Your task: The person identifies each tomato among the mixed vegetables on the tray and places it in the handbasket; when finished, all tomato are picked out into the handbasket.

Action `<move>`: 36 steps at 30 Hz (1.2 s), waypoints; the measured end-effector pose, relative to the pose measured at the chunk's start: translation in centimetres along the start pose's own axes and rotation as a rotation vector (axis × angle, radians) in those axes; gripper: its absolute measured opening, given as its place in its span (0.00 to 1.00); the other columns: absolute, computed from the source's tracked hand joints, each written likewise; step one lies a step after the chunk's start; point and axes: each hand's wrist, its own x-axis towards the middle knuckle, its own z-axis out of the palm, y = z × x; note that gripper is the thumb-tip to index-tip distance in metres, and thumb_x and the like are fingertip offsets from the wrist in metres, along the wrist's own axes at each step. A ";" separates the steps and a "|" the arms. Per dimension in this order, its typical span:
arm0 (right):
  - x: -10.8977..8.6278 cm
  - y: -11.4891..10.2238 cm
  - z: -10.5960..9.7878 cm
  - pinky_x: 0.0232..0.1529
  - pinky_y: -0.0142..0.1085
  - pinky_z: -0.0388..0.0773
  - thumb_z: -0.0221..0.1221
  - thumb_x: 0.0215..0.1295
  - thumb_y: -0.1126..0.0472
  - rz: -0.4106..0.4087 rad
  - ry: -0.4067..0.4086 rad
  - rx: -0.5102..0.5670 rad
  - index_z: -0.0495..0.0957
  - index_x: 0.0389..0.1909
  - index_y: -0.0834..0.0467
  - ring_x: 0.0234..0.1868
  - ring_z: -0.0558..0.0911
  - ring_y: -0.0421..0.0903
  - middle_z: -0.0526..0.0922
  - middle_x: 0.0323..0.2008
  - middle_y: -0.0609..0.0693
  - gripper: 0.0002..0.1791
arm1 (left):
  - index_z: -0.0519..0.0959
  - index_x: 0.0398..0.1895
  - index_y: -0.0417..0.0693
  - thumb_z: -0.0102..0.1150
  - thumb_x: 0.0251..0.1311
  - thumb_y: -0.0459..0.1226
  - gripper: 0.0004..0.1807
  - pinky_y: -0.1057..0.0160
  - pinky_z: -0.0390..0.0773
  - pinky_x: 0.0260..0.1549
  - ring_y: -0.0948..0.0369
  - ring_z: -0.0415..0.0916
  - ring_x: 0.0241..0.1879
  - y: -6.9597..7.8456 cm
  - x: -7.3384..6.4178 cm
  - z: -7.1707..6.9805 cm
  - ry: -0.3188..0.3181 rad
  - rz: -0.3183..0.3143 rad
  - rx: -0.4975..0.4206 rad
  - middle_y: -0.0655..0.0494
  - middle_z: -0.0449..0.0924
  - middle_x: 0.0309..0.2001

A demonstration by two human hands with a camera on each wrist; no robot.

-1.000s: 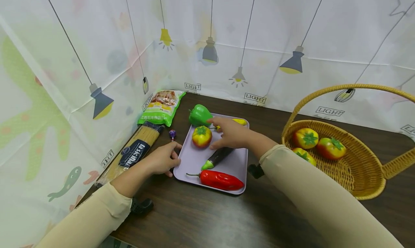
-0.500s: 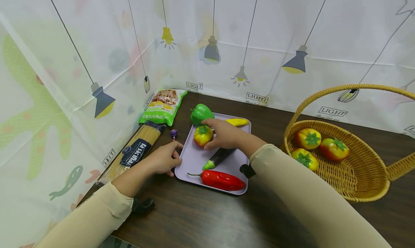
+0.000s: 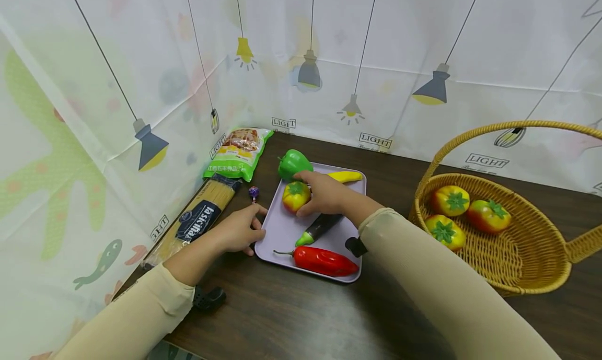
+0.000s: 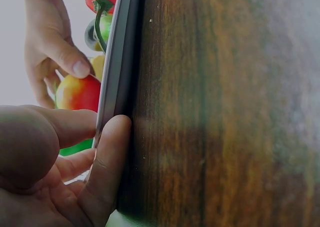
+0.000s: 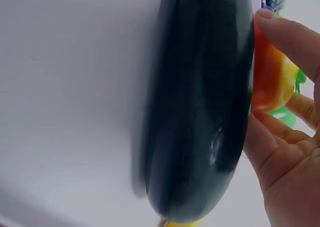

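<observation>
A red-and-yellow toy tomato (image 3: 296,196) with a green leafy top sits on the lilac tray (image 3: 277,240). My right hand (image 3: 324,193) holds it, thumb on the near side and fingers around the far side. My left hand (image 3: 237,229) pinches the tray's left rim; the left wrist view shows thumb and finger on either side of it. Also on the tray are a green bell pepper (image 3: 294,164), a dark eggplant (image 5: 200,102), a red chili pepper (image 3: 324,261) and a yellow banana-like piece (image 3: 346,177), partly hidden behind my right hand.
A wicker basket (image 3: 541,234) with a tall handle stands at the right, holding several similar toy tomatoes (image 3: 450,200). Left of the tray lie a pasta pack (image 3: 199,216), a green food bag (image 3: 239,153) and a purple lollipop (image 3: 254,193). Printed fabric hangs behind.
My right hand has moved left from above the eggplant and closed around the tomato. My left hand stays on the tray's rim. The view has shifted slightly.
</observation>
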 end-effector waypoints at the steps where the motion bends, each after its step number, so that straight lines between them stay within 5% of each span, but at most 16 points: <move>1: 0.1 0.0 0.1 0.71 0.51 0.66 0.77 0.56 0.54 0.000 -0.002 0.000 0.62 0.76 0.52 0.62 0.72 0.53 0.71 0.68 0.55 0.49 | 0.67 0.70 0.47 0.62 0.68 0.33 0.29 0.59 0.85 0.21 0.54 0.80 0.22 0.0 0.0 0.0 -0.001 -0.001 0.000 0.48 0.76 0.39; 21: -0.4 0.0 -0.4 0.69 0.50 0.67 0.76 0.57 0.55 -0.011 -0.017 -0.015 0.63 0.76 0.47 0.60 0.72 0.52 0.71 0.67 0.53 0.47 | 0.67 0.69 0.45 0.61 0.68 0.31 0.28 0.59 0.85 0.20 0.54 0.80 0.21 0.0 -0.1 0.0 0.008 0.031 -0.003 0.49 0.78 0.37; 36: -3.9 0.4 -2.7 0.66 0.50 0.71 0.76 0.57 0.57 -0.064 0.025 0.010 0.65 0.75 0.50 0.61 0.70 0.53 0.71 0.68 0.53 0.46 | 0.67 0.70 0.46 0.61 0.68 0.31 0.28 0.59 0.85 0.20 0.54 0.79 0.22 0.0 -0.2 0.2 0.018 0.019 0.002 0.48 0.77 0.38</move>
